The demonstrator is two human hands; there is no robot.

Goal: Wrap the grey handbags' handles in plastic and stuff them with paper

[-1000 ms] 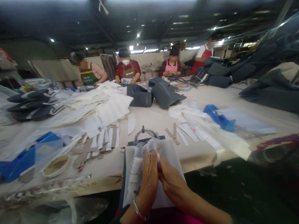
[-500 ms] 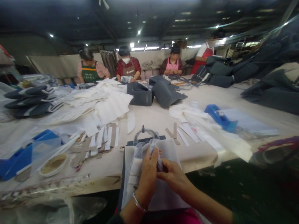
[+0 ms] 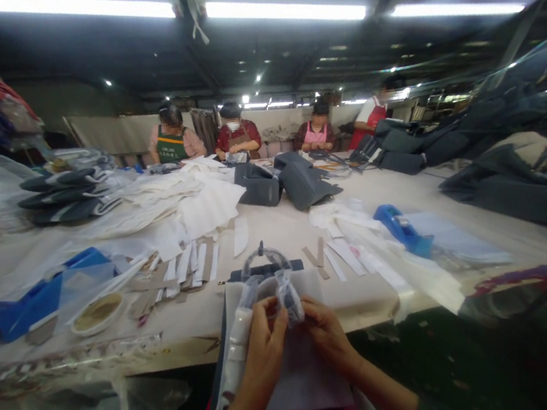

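A dark bag (image 3: 225, 326) lies at the table's front edge and over my lap, with a pale sheet (image 3: 309, 375) across its face. Its looped handle (image 3: 274, 256) points away from me, wrapped in clear plastic. Between my hands is a dark strap end in crinkled clear plastic wrap (image 3: 289, 295). My left hand (image 3: 266, 332) is closed with thumb and fingers on the left of this plastic wrap. From the right, my right hand (image 3: 326, 330) pinches its lower edge. A white wrapped strip (image 3: 236, 337) runs along the bag's left side. The fingertips are partly hidden.
Blue tape dispensers (image 3: 405, 231) stand left and right. Grey and white strips (image 3: 188, 264), a shallow bowl (image 3: 97, 313) and white sheets (image 3: 187, 199) lie left. Dark bag pieces (image 3: 300, 180) sit farther back. Several co-workers (image 3: 236, 132) work across the table (image 3: 277, 231).
My hands have moved apart slightly, and more of the plastic wrap shows between them. My left hand sits lower on it. The view has tilted up a little.
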